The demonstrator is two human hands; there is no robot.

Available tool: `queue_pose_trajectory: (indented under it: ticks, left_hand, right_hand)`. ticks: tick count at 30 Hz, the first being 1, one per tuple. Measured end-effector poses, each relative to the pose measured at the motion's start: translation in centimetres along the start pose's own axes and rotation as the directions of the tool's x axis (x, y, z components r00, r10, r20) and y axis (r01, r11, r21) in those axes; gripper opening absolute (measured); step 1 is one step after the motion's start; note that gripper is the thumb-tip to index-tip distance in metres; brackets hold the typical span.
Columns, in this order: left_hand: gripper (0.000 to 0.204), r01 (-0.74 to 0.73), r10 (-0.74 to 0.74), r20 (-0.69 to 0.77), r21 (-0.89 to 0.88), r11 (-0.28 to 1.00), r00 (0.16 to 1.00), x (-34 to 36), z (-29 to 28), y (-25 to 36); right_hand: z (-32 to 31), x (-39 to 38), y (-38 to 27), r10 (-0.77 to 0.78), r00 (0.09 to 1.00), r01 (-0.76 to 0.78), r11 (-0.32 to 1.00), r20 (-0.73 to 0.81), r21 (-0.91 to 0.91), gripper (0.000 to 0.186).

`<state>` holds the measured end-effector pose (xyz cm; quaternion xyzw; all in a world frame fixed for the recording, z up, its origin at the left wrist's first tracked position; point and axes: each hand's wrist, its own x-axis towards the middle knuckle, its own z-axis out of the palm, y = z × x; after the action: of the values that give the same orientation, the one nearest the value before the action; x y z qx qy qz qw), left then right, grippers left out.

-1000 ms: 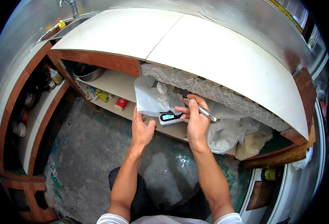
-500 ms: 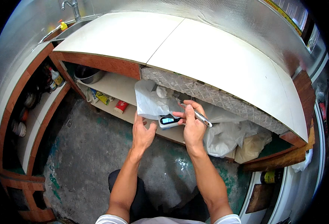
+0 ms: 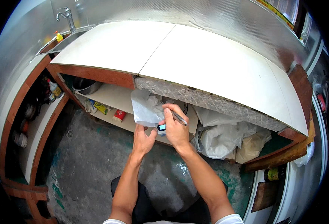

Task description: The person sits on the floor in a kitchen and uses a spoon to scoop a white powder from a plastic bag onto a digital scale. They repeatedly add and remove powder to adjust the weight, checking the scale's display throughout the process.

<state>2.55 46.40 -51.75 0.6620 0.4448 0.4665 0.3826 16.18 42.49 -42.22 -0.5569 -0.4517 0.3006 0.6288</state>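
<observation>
In the head view a white translucent bag or sheet [image 3: 143,112] stands at the front of the cabinet's shelf, with whitish contents near its top. My left hand [image 3: 143,142] closes on its lower edge. Gripped in my right hand [image 3: 176,131] is a metal spoon-like utensil [image 3: 179,118], whose handle points up and right; its working end is hidden behind my fingers and the bag. Just below the bag, between both hands, shows a small digital scale [image 3: 162,128] with a lit display, partly covered by my right hand.
Above the shelf runs a white tiled countertop [image 3: 108,48]. Crumpled plastic bags [image 3: 224,140] fill the shelf at right. A metal bowl [image 3: 86,86] and a red packet [image 3: 119,115] are at left. Bottles [image 3: 55,89] stand in the left cabinet; a sink and faucet [image 3: 68,20] lie beyond.
My right hand has moved left with the utensil, closer to the bag, and covers more of the scale. My left hand stays at the bag's lower edge. The view has shifted slightly.
</observation>
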Motion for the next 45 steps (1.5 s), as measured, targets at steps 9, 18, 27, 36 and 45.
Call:
queue_pose_trajectory:
  ticks: [9, 18, 27, 36, 45]
  left_hand:
    - [0.069, 0.026, -0.028, 0.042, 0.037, 0.999, 0.999, 0.2, -0.3, 0.7]
    - [0.091, 0.004, -0.001, 0.059, -0.056, 0.998, 0.998, 0.6, -0.2, 1.6]
    - [0.09, 0.007, -0.006, 0.005, -0.04, 0.999, 1.0, 0.1, -0.6, 0.8]
    - [0.089, -0.001, 0.003, -0.105, 0.013, 1.0, 0.994, -1.3, -0.7, 2.3]
    - [0.081, -0.002, 0.011, -0.129, 0.067, 0.998, 0.992, -2.3, -0.5, 2.7]
  right_hand:
    - [0.0, -0.2, 0.1, 0.067, 0.998, -0.068, 0.994, 0.006, 0.087, 0.025]
    - [-1.8, 1.0, 0.5, 0.217, 0.972, -0.18, 0.93, -0.085, 0.321, 0.031]
    - [-2.4, 0.8, -0.5, 0.195, 0.971, -0.137, 0.929, -0.14, 0.343, 0.033]
    - [-2.5, 0.4, -1.0, 0.186, 0.975, -0.133, 0.93, -0.125, 0.343, 0.034]
    - [-4.1, -1.5, -2.0, 0.198, 0.972, -0.134, 0.906, -0.124, 0.401, 0.033]
